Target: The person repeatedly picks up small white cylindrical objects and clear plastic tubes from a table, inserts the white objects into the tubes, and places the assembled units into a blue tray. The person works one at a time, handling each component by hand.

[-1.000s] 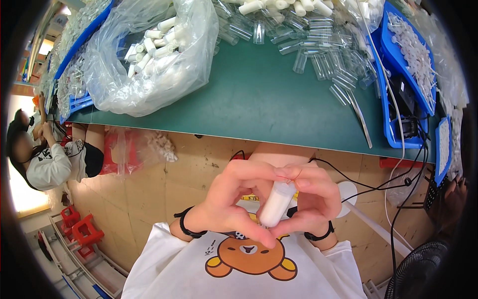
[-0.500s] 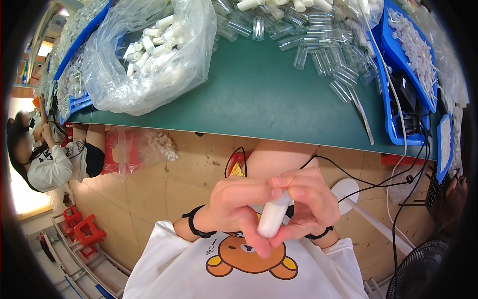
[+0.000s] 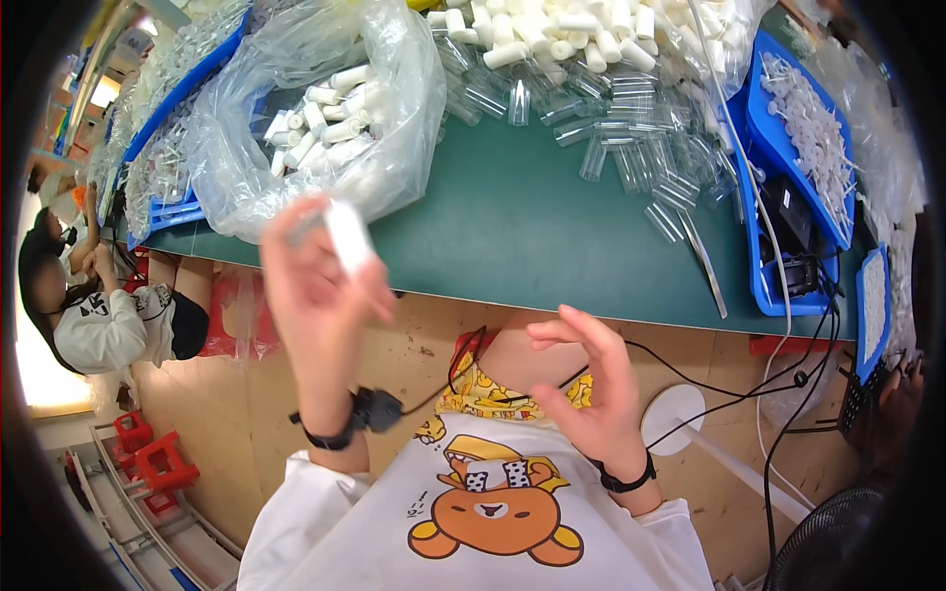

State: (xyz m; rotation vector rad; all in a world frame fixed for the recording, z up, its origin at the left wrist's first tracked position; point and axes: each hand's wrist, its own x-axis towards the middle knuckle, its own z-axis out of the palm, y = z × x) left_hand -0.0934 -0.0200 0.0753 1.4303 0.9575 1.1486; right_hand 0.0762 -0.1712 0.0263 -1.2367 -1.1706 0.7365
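Green tabletop (image 3: pixel 512 227) fills the upper frame while my left hand (image 3: pixel 315 286) pinches a small white tube (image 3: pixel 347 234) and my right hand (image 3: pixel 589 389) hangs loose, fingers spread.

1. The green table (image 3: pixel 512 227) has a bare stretch through its middle and along its near edge; a hand can pass there freely.
2. To the left, a clear plastic bag (image 3: pixel 325 118) of white capped tubes bulges over the table and blocks that side; the left hand (image 3: pixel 315 286), raised with a white tube (image 3: pixel 347 236), hovers just before it.
3. At the far side, loose clear tubes (image 3: pixel 631 138) and a heap of white caps (image 3: pixel 552 30) crowd the surface.
4. On the right, blue trays (image 3: pixel 778 167) wall off the edge, with black cables (image 3: pixel 788 325) trailing down beside the right hand (image 3: pixel 591 394).
5. Between the two hands the air is open.
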